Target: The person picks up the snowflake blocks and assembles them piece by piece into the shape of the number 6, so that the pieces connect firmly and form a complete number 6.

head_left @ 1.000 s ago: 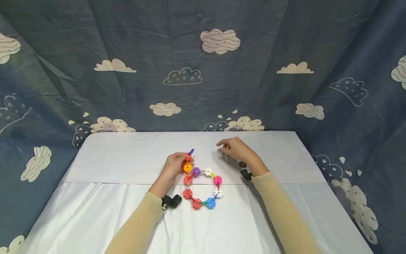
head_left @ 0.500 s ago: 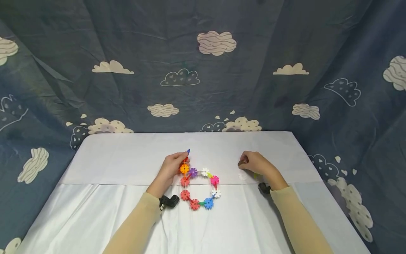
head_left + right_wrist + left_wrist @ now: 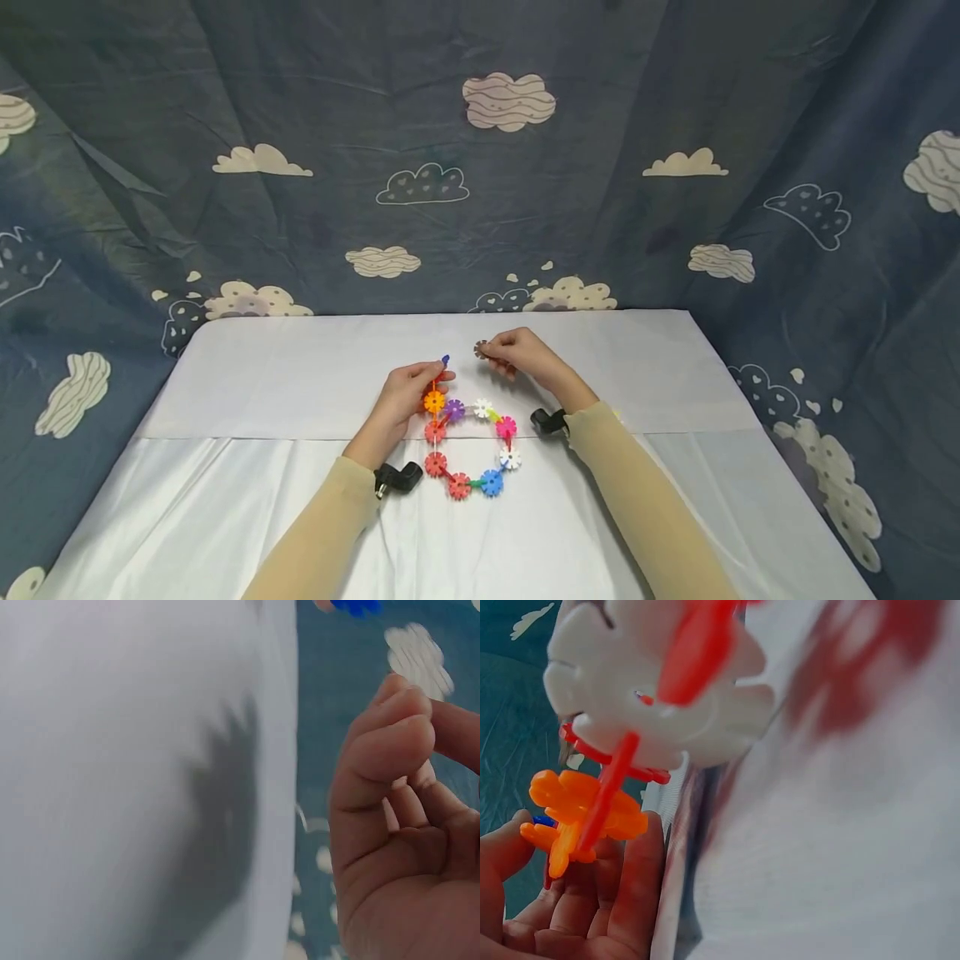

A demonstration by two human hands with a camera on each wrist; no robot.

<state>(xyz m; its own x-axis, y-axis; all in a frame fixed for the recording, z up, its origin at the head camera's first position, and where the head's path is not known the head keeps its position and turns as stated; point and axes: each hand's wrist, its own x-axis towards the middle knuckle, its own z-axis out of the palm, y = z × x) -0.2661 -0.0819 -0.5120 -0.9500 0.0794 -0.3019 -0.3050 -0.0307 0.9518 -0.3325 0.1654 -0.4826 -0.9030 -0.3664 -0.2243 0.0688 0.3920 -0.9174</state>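
Note:
My left hand (image 3: 405, 392) pinches the upper end of a chain of flower-shaped interlocking plastic discs. Below it, the chain runs through an orange disc (image 3: 434, 402) into a ring of red, purple, white, pink and blue discs. A dark blue disc (image 3: 446, 360) pokes out edge-on above the fingertips. Just to the right of that, my right hand (image 3: 525, 354) pinches a brown disc (image 3: 480, 349) above the table. In the left wrist view, a white disc (image 3: 592, 690) looms close in front of the orange one. The right wrist view shows bent fingers (image 3: 382, 757); the brown disc is hidden there.
White cloth covers the table (image 3: 300, 367), with a crease across its middle. Behind and at both sides hangs a dark blue curtain (image 3: 427, 242) with cloud prints. A small yellow piece (image 3: 617, 415) peeks out beside the right sleeve.
The right hand reached right and down to the table, took hold of the brown disc, and came back left with it near the blue disc. The left hand kept its grip on the chain.

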